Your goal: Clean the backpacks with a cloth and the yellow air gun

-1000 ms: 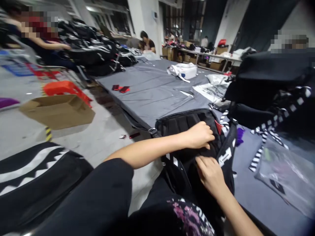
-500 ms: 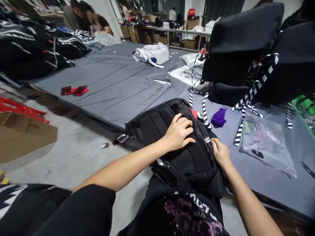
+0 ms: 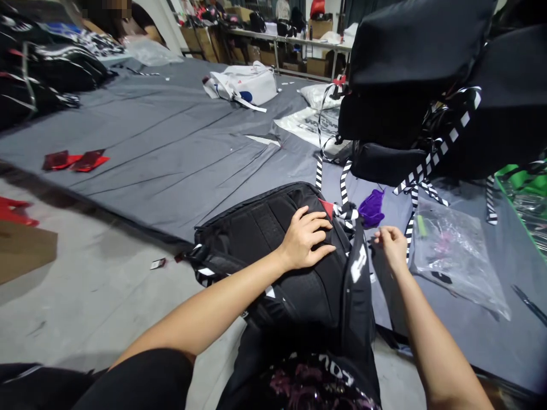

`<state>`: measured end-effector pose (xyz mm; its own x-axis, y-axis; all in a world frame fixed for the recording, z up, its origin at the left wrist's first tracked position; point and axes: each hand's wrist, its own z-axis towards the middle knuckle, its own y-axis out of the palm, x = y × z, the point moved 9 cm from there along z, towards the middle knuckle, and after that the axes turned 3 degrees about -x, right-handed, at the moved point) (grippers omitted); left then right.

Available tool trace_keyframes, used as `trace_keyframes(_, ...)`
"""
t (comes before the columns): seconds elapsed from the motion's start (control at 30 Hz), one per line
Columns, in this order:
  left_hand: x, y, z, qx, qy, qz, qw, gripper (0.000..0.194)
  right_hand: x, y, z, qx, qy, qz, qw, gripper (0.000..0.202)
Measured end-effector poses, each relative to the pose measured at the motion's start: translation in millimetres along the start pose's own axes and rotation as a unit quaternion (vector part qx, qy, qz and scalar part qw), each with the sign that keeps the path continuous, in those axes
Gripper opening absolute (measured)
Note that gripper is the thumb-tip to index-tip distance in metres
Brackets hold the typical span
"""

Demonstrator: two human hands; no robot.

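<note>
A black backpack (image 3: 265, 228) lies tilted against the table edge, its padded back panel facing up. My left hand (image 3: 305, 239) rests flat on that panel with the fingers spread. Just off the pack's right side, my right hand (image 3: 393, 249) hovers with fingers curled together; whether anything is in them is hidden. A black shoulder strap (image 3: 359, 285) with a white mark runs down the pack's right side. Black-and-white striped webbing (image 3: 345, 215) and a bit of red show at its top right. The purple crumpled piece (image 3: 371, 208) lies beside my right hand.
Stacked black bags (image 3: 393, 108) stand at the right, striped straps hanging. A clear plastic bag (image 3: 457, 256) lies before them. Farther back are a white bag (image 3: 250, 82) and red-and-dark pieces (image 3: 77, 160). A person (image 3: 145, 28) is at the far left, near a pile of black bags (image 3: 64, 68).
My right hand has come away from the pack's right edge, rightward and up. The shoulder strap now lies along that side. My left hand stays on the panel; the view has shifted right.
</note>
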<state>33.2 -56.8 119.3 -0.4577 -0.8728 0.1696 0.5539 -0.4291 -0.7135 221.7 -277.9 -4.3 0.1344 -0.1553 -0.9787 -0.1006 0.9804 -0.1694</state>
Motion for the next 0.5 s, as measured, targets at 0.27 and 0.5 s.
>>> trace_keyframes(0.27,-6,5.0,2,0.020,-0.009,-0.013,1.000,0.032,-46,23,42,-0.008,-0.213,-0.456,0.864,0.044)
trace_keyframes(0.5,-8,11.2,2,-0.040,0.008,0.035,0.999,0.043,-35,39,41,-0.080,-0.285,-0.502,0.813,0.028)
